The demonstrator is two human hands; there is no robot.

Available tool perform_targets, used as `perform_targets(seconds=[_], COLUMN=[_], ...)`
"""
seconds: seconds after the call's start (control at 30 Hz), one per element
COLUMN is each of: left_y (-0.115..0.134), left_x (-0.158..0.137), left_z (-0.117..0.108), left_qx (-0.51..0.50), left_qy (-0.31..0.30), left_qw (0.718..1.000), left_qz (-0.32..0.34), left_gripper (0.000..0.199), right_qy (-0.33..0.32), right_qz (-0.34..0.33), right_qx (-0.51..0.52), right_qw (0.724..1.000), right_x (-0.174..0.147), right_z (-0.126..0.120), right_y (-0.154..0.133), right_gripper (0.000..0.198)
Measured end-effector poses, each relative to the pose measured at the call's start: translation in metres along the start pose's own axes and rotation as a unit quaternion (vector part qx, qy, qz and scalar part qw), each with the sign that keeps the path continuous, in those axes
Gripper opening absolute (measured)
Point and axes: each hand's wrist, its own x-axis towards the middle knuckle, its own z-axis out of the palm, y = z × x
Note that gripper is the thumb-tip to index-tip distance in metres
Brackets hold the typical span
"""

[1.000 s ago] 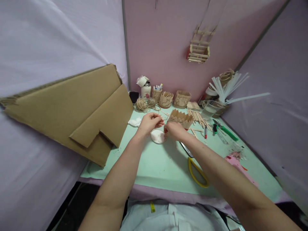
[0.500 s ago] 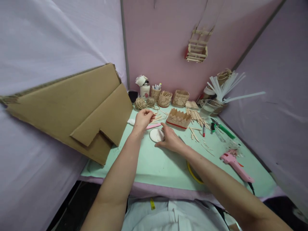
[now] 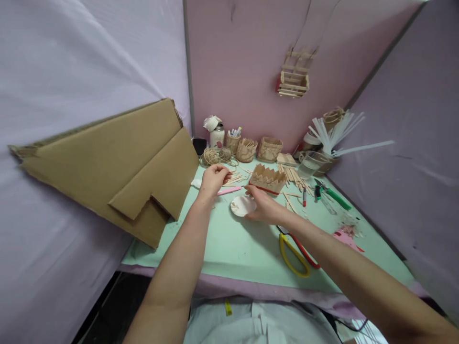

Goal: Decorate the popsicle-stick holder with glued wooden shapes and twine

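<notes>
My right hand (image 3: pixel 263 206) grips the right edge of a small round white dish (image 3: pixel 241 205), which is slightly tilted low over the table, with small bits in it. To its left, my left hand (image 3: pixel 215 180) is closed in a pinch; whatever is between the fingertips is too small to make out. A pink pen-like tool (image 3: pixel 230 190) lies just beyond the dish. Thin wooden sticks (image 3: pixel 234 179) are scattered by the left fingertips. Behind my right hand stands a box with a zigzag top edge and red base (image 3: pixel 268 178).
Yellow-and-red-handled scissors (image 3: pixel 294 255) lie under my right forearm. Further right are green-handled pliers (image 3: pixel 337 197), a marker (image 3: pixel 304 196) and a pink glue gun (image 3: pixel 346 239), partly hidden. Cardboard (image 3: pixel 143 157) leans at left. Twine (image 3: pixel 210 156) and decorated containers (image 3: pixel 270 148) line the back.
My right hand has moved the white dish a little to the right and nearer, and its tilt has changed. The right forearm has shifted, uncovering the scissors. My left hand stays pinched almost in place.
</notes>
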Motion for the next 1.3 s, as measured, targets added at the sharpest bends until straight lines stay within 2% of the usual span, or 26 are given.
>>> perform_targets(seconds=[0.1,0.17,0.2,0.3,0.33,0.53,0.7,0.8,0.93,1.03,1.13,1.2,1.3], left_y=[-0.001,-0.002,-0.003,-0.004,-0.005,-0.005,-0.004,-0.003,-0.004,-0.01,-0.02,-0.026,-0.034], left_x=[-0.001,-0.002,-0.003,-0.003,-0.003,-0.001,0.0,-0.003,-0.008,-0.013,-0.02,-0.024,-0.029], left_z=[0.001,0.001,0.001,0.002,0.002,0.002,0.0,0.0,0.005,0.013,0.024,0.031,0.04], left_qx=[0.015,0.023,0.028,0.041,0.044,0.046,0.037,0.037,0.04,0.047,0.066,0.07,0.065], left_qy=[-0.024,-0.032,-0.035,-0.036,-0.035,-0.027,-0.032,-0.041,-0.072,-0.12,-0.176,-0.206,-0.22], left_qw=[1.0,0.999,0.999,0.998,0.998,0.998,0.998,0.998,0.997,0.992,0.981,0.975,0.972], left_qz=[0.003,0.01,0.016,0.03,0.032,0.025,0.029,0.037,0.009,-0.018,-0.038,-0.048,-0.056], left_gripper=[0.002,0.002,0.002,0.002,0.001,0.002,0.001,0.001,0.002,0.003,0.003,0.004,0.007], right_qy=[-0.005,-0.004,0.004,0.041,0.048,0.062,0.062,0.075,0.124,0.198,0.272,0.291,0.294], right_qz=[0.017,0.015,0.011,0.02,0.029,0.084,0.1,0.103,0.111,0.123,0.138,0.15,0.158], right_qx=[0.017,0.0,-0.013,-0.042,-0.05,-0.08,-0.052,-0.007,0.069,0.162,0.318,0.393,0.448], right_qw=[1.0,1.0,1.0,0.998,0.997,0.991,0.992,0.992,0.984,0.959,0.897,0.859,0.829], right_x=[-0.006,-0.007,-0.006,0.003,0.007,0.026,0.031,0.031,0.022,0.006,-0.008,-0.014,-0.019], right_z=[0.008,0.007,0.005,0.003,0.004,0.027,0.041,0.039,0.023,0.011,0.007,0.007,0.01], right_y=[0.008,0.009,0.008,0.0,-0.004,-0.031,-0.033,-0.027,-0.013,-0.004,0.004,0.007,0.007], right_gripper=[0.099,0.094,0.082,0.027,0.019,0.02,0.018,0.016,0.017,0.025,0.025,0.024,0.025])
